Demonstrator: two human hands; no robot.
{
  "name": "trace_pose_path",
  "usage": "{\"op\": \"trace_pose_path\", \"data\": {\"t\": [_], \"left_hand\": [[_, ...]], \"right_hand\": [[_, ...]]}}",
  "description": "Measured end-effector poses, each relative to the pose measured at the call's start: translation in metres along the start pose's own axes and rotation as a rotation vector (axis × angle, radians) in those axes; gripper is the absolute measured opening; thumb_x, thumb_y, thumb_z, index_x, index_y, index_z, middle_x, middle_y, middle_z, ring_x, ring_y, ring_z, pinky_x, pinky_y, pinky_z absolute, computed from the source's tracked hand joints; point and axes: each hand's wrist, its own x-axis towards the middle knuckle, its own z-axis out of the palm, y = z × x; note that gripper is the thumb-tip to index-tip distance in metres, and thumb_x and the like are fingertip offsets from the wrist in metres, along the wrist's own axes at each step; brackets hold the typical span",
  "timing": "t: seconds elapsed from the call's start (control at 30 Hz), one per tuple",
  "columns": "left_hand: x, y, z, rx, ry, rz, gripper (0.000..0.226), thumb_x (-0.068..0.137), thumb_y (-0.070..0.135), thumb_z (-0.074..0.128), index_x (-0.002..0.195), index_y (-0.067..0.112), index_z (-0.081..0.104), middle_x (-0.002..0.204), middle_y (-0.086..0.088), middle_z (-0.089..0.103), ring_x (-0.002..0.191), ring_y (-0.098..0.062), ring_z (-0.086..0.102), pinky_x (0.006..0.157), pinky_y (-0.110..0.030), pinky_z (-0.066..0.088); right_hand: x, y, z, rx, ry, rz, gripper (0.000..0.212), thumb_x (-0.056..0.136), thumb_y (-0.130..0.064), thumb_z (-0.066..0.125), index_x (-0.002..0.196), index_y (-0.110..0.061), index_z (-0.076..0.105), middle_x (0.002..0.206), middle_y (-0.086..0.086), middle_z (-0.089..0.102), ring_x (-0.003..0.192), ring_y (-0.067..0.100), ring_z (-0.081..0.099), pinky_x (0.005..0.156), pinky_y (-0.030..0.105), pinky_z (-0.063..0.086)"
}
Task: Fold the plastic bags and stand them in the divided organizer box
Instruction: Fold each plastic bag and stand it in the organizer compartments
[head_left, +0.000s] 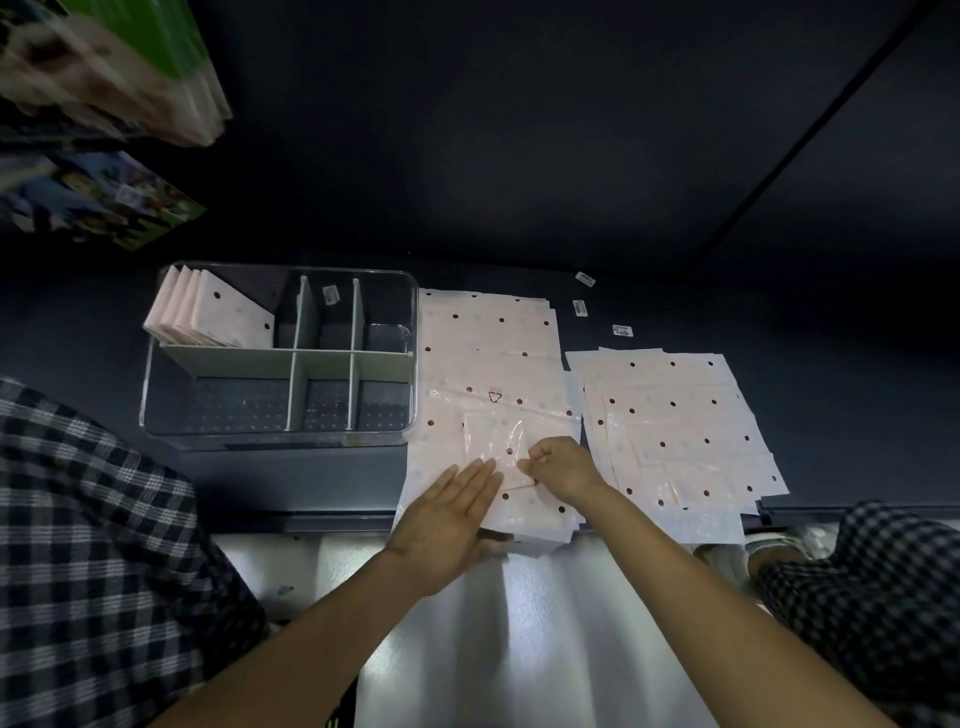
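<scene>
L hand (451, 506): flat, palm down, fingers straight and together, pressing the top plastic bag (511, 457) of the near stack (488, 364); grip wide, holding nothing. Forearm runs in from lower left.

R hand (563, 467): knuckles up, fingers curled, grip narrow, pinching an edge of the same bag just right of L fingertips. Forearm runs in from lower right.

Bag: pale pink w/ dark dots, partly folded, lying under both hands, just right of the organizer box (280, 358).

Organizer box: clear walls, pale green dividers, on dark desk (311, 478). Folded bags (208, 312) stand leaning in its far-left compartment; other compartments hold no bags.

Second stack (675, 431): same bags, flat, further right of the box, beyond the near stack.

Labels (622, 330): three small white tags, far right of the box.
</scene>
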Motion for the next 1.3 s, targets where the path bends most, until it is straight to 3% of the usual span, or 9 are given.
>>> {"op": "trace_pose_path", "data": {"t": [0.17,0.27,0.4,0.5,0.6,0.77,0.9,1.1,1.3], "left_hand": [[0.0,-0.023,0.006,-0.034,-0.077,0.045,0.078,0.094,0.061,0.028,0.149,0.026,-0.014,0.153,-0.002,-0.026,0.144,-0.017,-0.021,0.114,-0.032,-0.019],[0.003,-0.026,0.005,-0.037,-0.118,0.052,0.078,0.093,0.062,0.031,0.147,0.033,-0.017,0.152,-0.004,-0.029,0.143,-0.018,-0.024,0.115,-0.031,-0.017],[0.004,-0.031,0.001,-0.055,-0.156,0.061,0.077,0.092,0.062,0.035,0.146,0.039,-0.013,0.152,-0.008,-0.03,0.143,-0.021,-0.024,0.116,-0.031,-0.014],[0.005,-0.038,-0.003,-0.08,-0.179,0.094,0.073,0.091,0.062,0.038,0.145,0.047,-0.009,0.152,-0.009,-0.032,0.142,-0.021,-0.026,0.117,-0.032,-0.012],[0.003,-0.042,-0.005,-0.117,-0.191,0.115,0.069,0.091,0.061,0.04,0.144,0.052,-0.004,0.152,-0.008,-0.032,0.142,-0.02,-0.026,0.118,-0.032,-0.01],[0.005,-0.042,-0.004,-0.178,-0.183,0.103,0.066,0.09,0.064,0.038,0.144,0.053,0.002,0.154,-0.006,-0.03,0.142,-0.019,-0.026,0.117,-0.031,-0.012],[0.006,-0.041,-0.001,-0.273,-0.176,0.069,0.062,0.089,0.065,0.039,0.143,0.055,0.011,0.155,-0.001,-0.027,0.142,-0.014,-0.026,0.113,-0.027,-0.016],[0.006,-0.036,-0.007,-0.336,-0.164,0.013,0.062,0.09,0.064,0.04,0.145,0.05,0.015,0.157,-0.001,-0.02,0.144,-0.014,-0.019,0.115,-0.027,-0.013],[0.007,-0.033,-0.033,-0.614,-0.079,-0.123,0.066,0.092,0.048,0.053,0.148,0.035,0.023,0.159,0.004,0.015,0.146,-0.012,0.007,0.115,-0.025,0.01]], "right_hand": [[-0.016,0.001,0.012,-0.032,0.192,-0.046,0.016,0.087,-0.022,0.064,0.1,-0.013,0.059,0.094,0.001,0.059,0.089,0.018,0.054,0.078,0.028,0.045],[-0.036,0.009,0.031,-0.298,0.403,-0.448,0.029,0.089,-0.015,0.06,0.118,-0.01,0.059,0.118,0.007,0.06,0.113,0.026,0.052,0.095,0.033,0.044],[-0.043,0.032,0.04,-0.628,0.099,-0.685,0.047,0.103,-0.028,0.03,0.148,-0.013,0.025,0.156,-0.001,0.017,0.146,0.016,0.011,0.12,0.031,0.0],[-0.043,0.055,0.026,-0.795,0.099,-0.672,0.053,0.103,-0.037,0.024,0.15,-0.017,0.011,0.156,-0.006,-0.001,0.146,0.017,-0.001,0.118,0.037,-0.008],[-0.046,0.056,0.011,-0.858,0.223,-0.75,0.047,0.097,-0.035,0.048,0.14,-0.017,0.044,0.149,-0.004,0.035,0.141,0.025,0.026,0.113,0.051,0.018],[-0.042,0.033,0.006,-0.623,0.356,-0.834,0.025,0.071,-0.019,0.082,0.094,-0.013,0.076,0.107,0.001,0.072,0.107,0.023,0.065,0.078,0.039,0.058],[-0.037,0.029,0.007,-0.647,0.358,-0.882,0.032,0.055,-0.011,0.091,0.083,-0.012,0.076,0.095,0.002,0.074,0.087,0.018,0.071,0.054,0.029,0.059],[-0.03,0.031,0.007,-0.923,0.318,-0.966,0.062,0.023,-0.014,0.095,0.082,-0.009,0.077,0.091,0.003,0.075,0.081,0.016,0.072,0.053,0.024,0.057],[-0.034,0.004,-0.01,-0.695,0.434,-0.951,0.044,0.041,0.002,0.089,0.082,-0.006,0.074,0.074,0.007,0.073,0.059,0.02,0.069,0.044,0.022,0.051]]}}
